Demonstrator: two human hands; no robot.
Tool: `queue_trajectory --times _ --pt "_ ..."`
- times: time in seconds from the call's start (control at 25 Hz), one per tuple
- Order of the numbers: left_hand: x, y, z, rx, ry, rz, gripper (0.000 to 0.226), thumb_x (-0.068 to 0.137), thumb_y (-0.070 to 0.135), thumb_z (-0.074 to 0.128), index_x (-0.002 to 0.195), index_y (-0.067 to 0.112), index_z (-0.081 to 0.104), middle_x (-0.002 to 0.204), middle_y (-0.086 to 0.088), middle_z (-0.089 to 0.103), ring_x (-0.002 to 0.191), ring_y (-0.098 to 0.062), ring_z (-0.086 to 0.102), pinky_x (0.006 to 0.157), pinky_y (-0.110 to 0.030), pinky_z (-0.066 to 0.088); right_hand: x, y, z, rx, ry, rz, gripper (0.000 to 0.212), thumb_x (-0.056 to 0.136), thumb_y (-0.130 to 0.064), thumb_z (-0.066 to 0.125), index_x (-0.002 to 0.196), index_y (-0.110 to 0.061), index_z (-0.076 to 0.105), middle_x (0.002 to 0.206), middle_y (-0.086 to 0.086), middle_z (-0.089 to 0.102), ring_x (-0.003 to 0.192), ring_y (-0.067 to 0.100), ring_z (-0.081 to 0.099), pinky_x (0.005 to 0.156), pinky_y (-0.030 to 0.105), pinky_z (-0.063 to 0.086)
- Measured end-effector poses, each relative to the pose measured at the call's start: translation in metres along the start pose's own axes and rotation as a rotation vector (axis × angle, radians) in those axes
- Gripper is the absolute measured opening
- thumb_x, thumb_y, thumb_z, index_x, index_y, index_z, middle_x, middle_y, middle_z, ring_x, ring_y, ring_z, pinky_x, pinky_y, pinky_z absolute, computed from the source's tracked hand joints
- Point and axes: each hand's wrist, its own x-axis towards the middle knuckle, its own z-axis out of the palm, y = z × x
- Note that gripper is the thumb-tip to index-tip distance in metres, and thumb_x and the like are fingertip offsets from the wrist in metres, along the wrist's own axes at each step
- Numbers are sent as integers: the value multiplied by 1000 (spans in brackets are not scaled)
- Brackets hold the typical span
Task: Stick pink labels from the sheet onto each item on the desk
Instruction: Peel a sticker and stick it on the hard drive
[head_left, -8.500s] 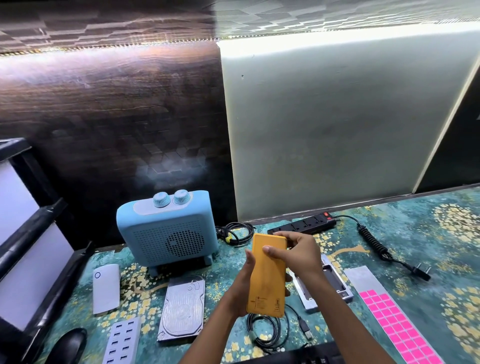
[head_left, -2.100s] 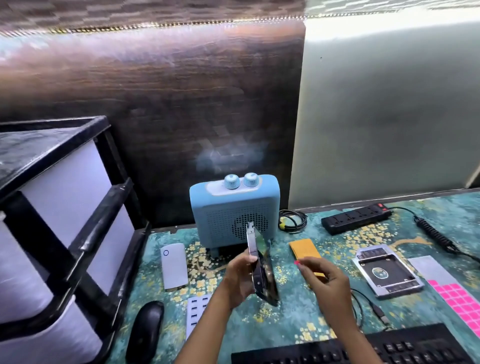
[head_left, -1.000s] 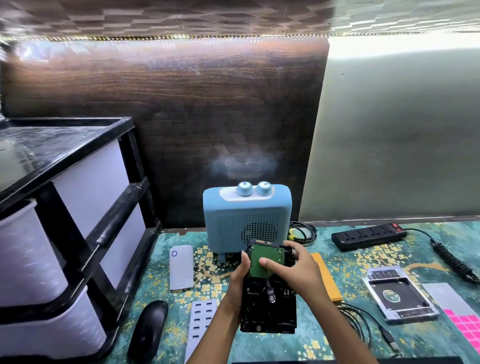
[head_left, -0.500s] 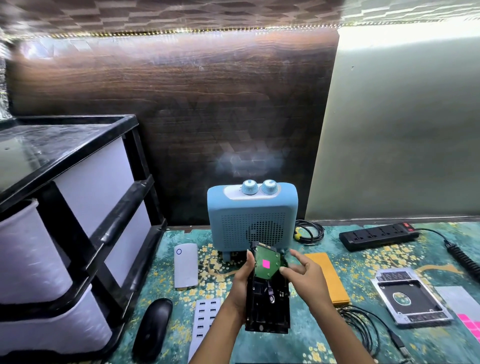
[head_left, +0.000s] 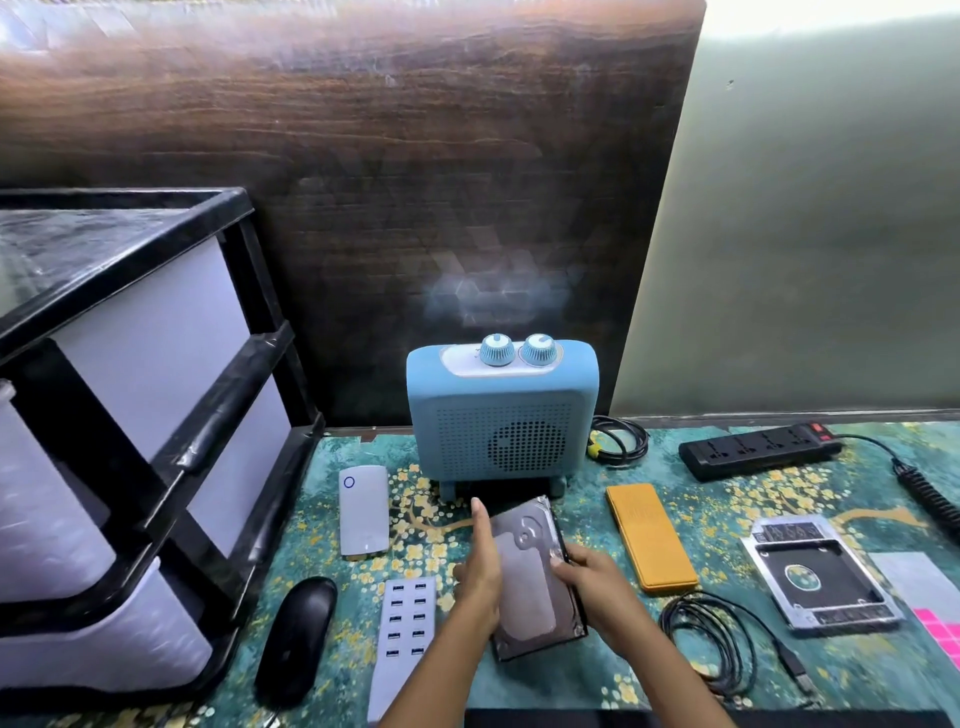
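Black drawer rack (head_left: 130, 415) stands left of the blue heater (head_left: 501, 415). Hard drive (head_left: 535, 571) lies just in front of the heater, metal face up; resting or slightly lifted, cannot tell. Left hand (head_left: 480, 566) flat, fingers straight along the drive's left edge. Right hand (head_left: 592, 577) curls round its right edge. Pink label sheet (head_left: 930, 587) far right of the heater, cut by the frame edge.

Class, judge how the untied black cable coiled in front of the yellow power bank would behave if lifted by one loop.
The black cable probably sags and uncoils, since its thin loops lie loose and untied. Its plug end likely drags behind. Probably light, being thin.
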Motion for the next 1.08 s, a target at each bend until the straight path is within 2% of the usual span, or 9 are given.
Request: queue_trajectory --times 0.2,0.28,0.36,0.44,0.52,0.68,0.8,0.92,1.08 --pt "-11 18 3 72 16 5 123 26 102 39 126 31 54 140 -9 49 125 -33 48 105 -54 38 23 26 -5 -216 108 -9 41 85 -8 55 51 -18 34 49 3 28 54 13 27 59 30 17" --pt "-46 37 2 104 6 20 126 31 100 37 134 28 46 147 -8 41 131 -31 42 109 -51 34 23 27 -4 -249 156 19 35 84 -9 59 50 -3 49 49 16 47 55 14 39 61 29 22" --pt "-72 48 2 127 2 36 123 38 97 38 138 26 40 150 -7 35 134 -30 39 110 -47 32 21 26 -3 -291 227 24 27 83 -14 62 77 12 64 83 29 68 76 25 64 60 28 31" --pt "-83 50 2 159 -16 37 113 49 90 43 140 24 38 151 -7 32 135 -29 36 111 -47 31 16 26 0 -353 285 -6 27 82 -17 64 90 9 65 99 23 69 94 32 64 70 32 43" --pt "-91 50 0 246 -13 50 90 67 74 50 136 16 44 145 -9 39 130 -28 40 107 -42 32 11 24 -1 -409 310 -48 20 81 -16 65 94 -1 69 100 16 71 93 31 63 80 35 44" --pt "-108 43 -1 350 45 288 10 86 26 57 91 18 61 94 0 52 82 -14 50 77 -30 38 -6 26 -10 -230 307 -150 28 79 -8 65 107 -12 66 103 6 61 82 17 58 74 27 45" --pt "-128 31 11 477 145 474 33 87 17 58 119 11 56 120 -5 49 101 -18 50 84 -25 36 -25 27 -29 -53 306 -161 26 82 -7 61 106 -16 64 91 -1 61 74 22 54 64 34 45" --pt "-148 24 37 536 104 647 31 86 12 58 117 13 57 122 -5 51 112 -20 50 88 -22 35 -42 26 -57 20 332 -215 22 84 -5 59 102 -17 64 85 2 61 68 25 57 69 45 53" --pt "-173 24 82 501 -21 706 25 87 9 56 105 24 51 111 1 50 107 -16 48 88 -23 36 -57 27 -112 76 435 -254 18 85 -7 59 97 -20 64 83 -1 62 74 23 60 70 40 50"
